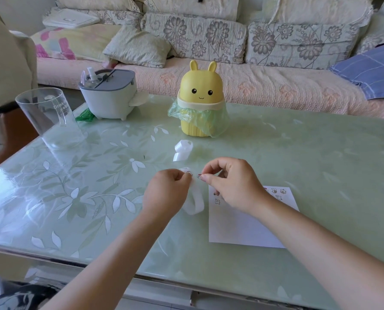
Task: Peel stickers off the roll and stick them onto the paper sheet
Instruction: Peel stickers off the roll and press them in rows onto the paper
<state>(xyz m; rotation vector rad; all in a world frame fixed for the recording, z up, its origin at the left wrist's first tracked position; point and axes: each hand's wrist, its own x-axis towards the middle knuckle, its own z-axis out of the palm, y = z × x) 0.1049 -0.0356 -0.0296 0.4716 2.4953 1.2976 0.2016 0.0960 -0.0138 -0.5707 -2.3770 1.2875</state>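
Paper sheet point(242, 224) lies flat on the green glass table point(309, 157), with several small stickers point(278, 191) along its top edge. Just left of its upper corner, the left hand point(166, 193), fingers curled, grips the white sticker strip point(195, 201), whose loop hangs below. The right hand point(233, 184) pinches one peeled sticker point(199, 175) between thumb and forefinger, just beside the strip. Farther back: a curled backing scrap point(183, 149), a yellow rabbit-shaped bin point(200, 95), a grey box point(109, 95), a clear cup point(50, 117) and a sofa point(276, 86).
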